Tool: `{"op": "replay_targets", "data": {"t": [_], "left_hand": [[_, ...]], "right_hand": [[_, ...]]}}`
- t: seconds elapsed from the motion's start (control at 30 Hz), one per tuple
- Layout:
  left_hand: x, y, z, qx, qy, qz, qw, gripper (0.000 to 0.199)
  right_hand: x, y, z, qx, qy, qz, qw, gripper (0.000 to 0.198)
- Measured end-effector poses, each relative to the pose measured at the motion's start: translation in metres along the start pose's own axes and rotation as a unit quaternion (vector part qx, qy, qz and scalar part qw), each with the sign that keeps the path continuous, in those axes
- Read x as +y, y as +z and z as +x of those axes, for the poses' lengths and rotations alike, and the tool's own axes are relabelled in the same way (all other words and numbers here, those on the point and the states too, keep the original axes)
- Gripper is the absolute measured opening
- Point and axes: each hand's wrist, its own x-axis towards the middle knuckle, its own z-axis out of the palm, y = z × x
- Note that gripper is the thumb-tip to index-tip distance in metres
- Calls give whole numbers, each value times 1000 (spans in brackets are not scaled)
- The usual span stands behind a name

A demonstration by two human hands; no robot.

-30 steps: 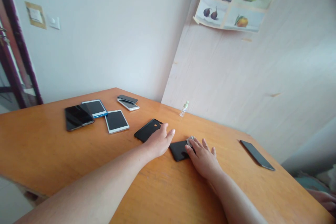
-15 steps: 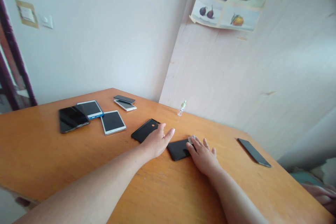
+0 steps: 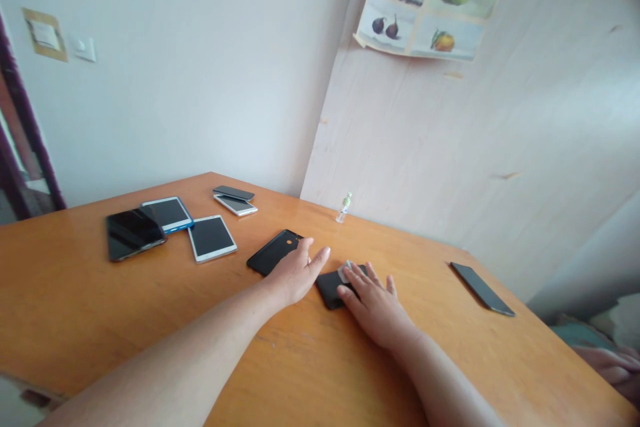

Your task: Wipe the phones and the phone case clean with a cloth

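Note:
Under the fingers of my right hand [image 3: 375, 303] is a small crumpled white wipe [image 3: 345, 271], pressed onto a dark phone [image 3: 331, 292] lying flat on the table. Those fingers are stretched out over the phone and cover its right part. My left hand [image 3: 299, 273] is just left of the phone, thumb apart from the fingers, with nothing visible in it. Its fingertips overlap the edge of a black phone case [image 3: 273, 253] with a round hole; whether they touch it I cannot tell.
Left on the wooden table [image 3: 280, 373] lie a black tablet [image 3: 134, 233], a blue-edged tablet [image 3: 173, 212] and a white tablet [image 3: 213, 238]. Behind them a dark phone [image 3: 233, 193] overlaps a white phone [image 3: 237, 205]. A small clear bottle [image 3: 344, 207] stands near the wall. Another phone [image 3: 481, 288] lies right.
My right hand has slid left across the dark phone with the white wipe under its fingers. My left hand has stayed nearly in place. The view has shifted slightly.

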Motion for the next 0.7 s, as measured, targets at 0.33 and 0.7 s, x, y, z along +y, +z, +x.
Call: {"op": "replay_targets", "data": {"t": [0.33, 0.7], "left_hand": [[0, 0, 0, 2, 0, -4, 1000, 82], [0, -3, 0, -17, 1, 5, 1000, 83]], "right_hand": [[-20, -4, -20, -37, -118, 9, 992, 67], [18, -9, -12, -18, 103, -61, 993, 66]]}}
